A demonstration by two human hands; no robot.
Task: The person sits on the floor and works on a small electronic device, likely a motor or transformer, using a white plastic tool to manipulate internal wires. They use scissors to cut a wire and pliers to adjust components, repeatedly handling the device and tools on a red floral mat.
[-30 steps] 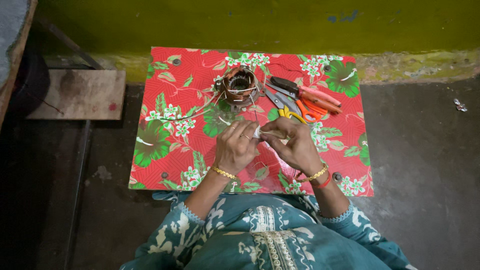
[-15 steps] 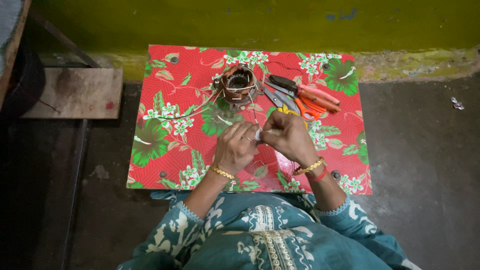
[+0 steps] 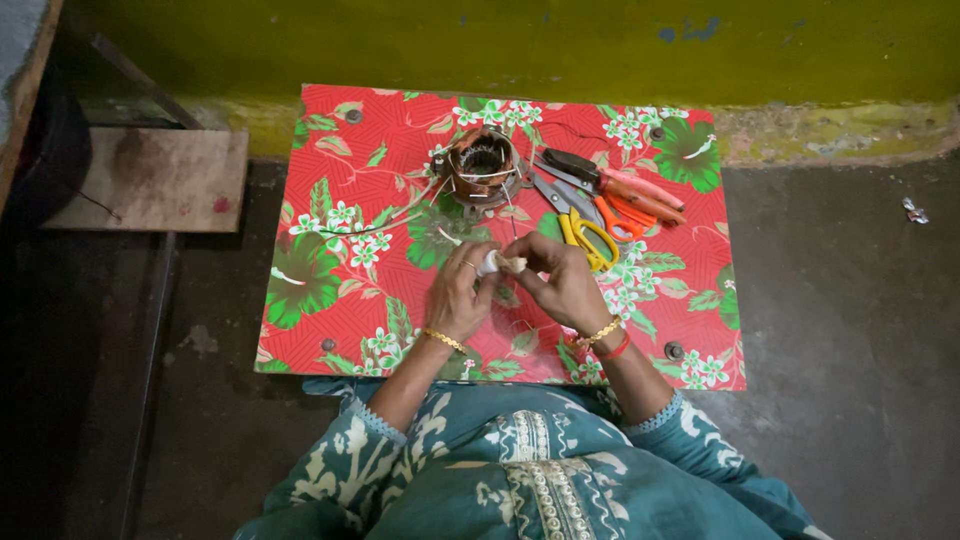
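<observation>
Two hands are meeting over the middle of the surface (image 3: 330, 300), a low board covered in red floral cloth. Left hand (image 3: 458, 300) is pinching closed on a small white piece (image 3: 492, 263), maybe tape or cloth wrap, too small to tell; right hand (image 3: 562, 283) is gripping the other end of it with fingertips, so both hands are holding the same bit just above the cloth. Thin wires (image 3: 400, 215) are running from the hands' area up toward the copper-wound motor coil (image 3: 484, 165), which is sitting just beyond the fingers.

Judging from this, doing the step well is meaning: keeping the white piece taut between both pinches, working close to the coil so the leads are not getting tugged, and keeping wrists low for steadiness.

Yellow-handled scissors (image 3: 585, 235) are lying just beside the right hand, with orange-handled pliers (image 3: 630, 200) further out to the right, near but not touching the coil.
</observation>
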